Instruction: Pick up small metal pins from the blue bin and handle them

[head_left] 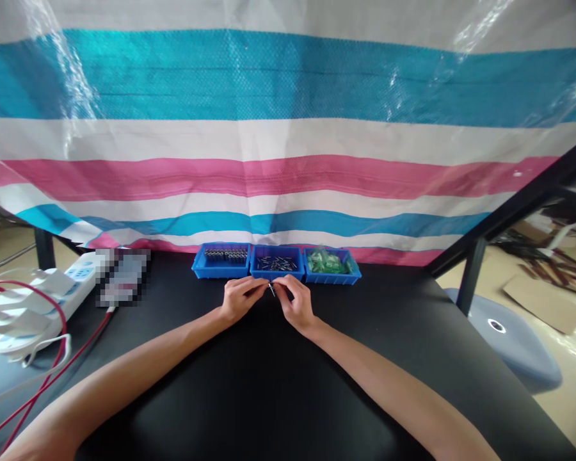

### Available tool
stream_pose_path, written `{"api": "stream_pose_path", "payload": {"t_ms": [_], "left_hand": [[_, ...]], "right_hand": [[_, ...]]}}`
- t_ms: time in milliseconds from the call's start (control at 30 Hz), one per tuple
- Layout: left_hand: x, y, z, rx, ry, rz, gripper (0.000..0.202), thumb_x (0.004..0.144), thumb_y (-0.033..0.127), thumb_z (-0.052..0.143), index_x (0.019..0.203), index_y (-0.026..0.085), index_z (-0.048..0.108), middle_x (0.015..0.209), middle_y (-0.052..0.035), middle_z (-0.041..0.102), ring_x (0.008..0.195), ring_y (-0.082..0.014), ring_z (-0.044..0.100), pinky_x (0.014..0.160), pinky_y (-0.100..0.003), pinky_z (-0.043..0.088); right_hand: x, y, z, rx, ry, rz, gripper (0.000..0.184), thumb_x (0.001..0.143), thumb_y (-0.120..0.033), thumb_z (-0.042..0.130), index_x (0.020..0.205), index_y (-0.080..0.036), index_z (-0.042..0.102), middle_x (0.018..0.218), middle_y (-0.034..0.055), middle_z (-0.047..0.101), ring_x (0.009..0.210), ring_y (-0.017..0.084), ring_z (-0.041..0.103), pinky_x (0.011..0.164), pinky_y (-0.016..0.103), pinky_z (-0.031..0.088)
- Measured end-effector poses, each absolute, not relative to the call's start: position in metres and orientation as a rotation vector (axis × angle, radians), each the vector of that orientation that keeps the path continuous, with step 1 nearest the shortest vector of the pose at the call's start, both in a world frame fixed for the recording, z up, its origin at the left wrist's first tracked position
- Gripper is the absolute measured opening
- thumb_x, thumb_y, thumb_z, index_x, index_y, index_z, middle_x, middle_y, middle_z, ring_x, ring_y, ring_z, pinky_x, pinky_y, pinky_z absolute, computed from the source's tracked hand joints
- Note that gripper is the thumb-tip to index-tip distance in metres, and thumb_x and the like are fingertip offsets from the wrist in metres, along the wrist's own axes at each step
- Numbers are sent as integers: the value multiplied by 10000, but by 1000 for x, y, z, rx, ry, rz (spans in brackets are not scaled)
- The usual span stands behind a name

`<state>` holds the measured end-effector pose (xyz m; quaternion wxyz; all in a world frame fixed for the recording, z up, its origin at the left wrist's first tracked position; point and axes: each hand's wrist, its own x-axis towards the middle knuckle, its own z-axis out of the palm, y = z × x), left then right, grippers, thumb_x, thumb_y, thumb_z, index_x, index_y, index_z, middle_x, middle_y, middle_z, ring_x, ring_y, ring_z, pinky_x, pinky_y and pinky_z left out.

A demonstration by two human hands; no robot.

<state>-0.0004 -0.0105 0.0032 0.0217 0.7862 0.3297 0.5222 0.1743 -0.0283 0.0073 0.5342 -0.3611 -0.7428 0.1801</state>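
My left hand point(240, 298) and my right hand point(294, 299) meet over the black table point(278, 384), just in front of the middle blue bin point(277, 263). Both hands pinch a small dark metal part point(271, 287) between their fingertips. The middle bin holds several dark thin metal pieces. The left blue bin point(221, 260) holds rows of dark small parts. The right blue bin point(332, 265) holds green pieces in clear bags.
A white power strip point(52, 294) with white plugs and a red cable point(52, 374) lies at the table's left. A striped blue, pink and white tarp point(288, 141) hangs behind the bins. A black frame leg point(470, 275) and a grey stool point(513, 339) stand at the right.
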Motion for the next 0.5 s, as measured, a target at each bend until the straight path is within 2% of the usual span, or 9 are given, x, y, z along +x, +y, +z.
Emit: {"api": "stream_pose_path", "payload": {"t_ms": [500], "left_hand": [[-1,-11,2,2405,947,1629,120,835,208,630,909,177,719,655,1,671,521,-64,577,526,-162,458]], "right_hand": [[175,-30,8,-850,-1732,426,137,911,-198,488,951,-197,619,845,53,619,771,162,603,713,284,504]]}}
